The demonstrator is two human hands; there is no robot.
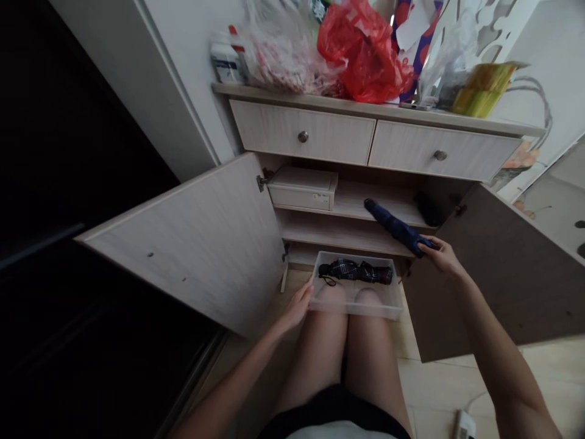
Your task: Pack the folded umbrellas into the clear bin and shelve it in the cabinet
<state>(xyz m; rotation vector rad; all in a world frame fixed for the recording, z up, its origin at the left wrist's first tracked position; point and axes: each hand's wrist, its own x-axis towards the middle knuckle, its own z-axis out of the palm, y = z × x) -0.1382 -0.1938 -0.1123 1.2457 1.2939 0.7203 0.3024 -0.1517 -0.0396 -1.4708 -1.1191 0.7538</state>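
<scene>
My right hand [441, 253] grips one end of a folded dark blue umbrella [395, 227], held slanting in front of the cabinet's shelves. A clear plastic box [356, 305] rests on my knees. My left hand [299, 303] is closed on the box's left edge. Inside the box lies another folded umbrella [359, 270], dark plaid with a wrist loop at its left end.
Both cabinet doors stand open, the left door [214, 244] and the right door [493, 274]. A white storage box [301, 188] and a dark object [428, 209] sit on the upper shelf. Bags, including a red plastic bag [361, 52], crowd the cabinet top.
</scene>
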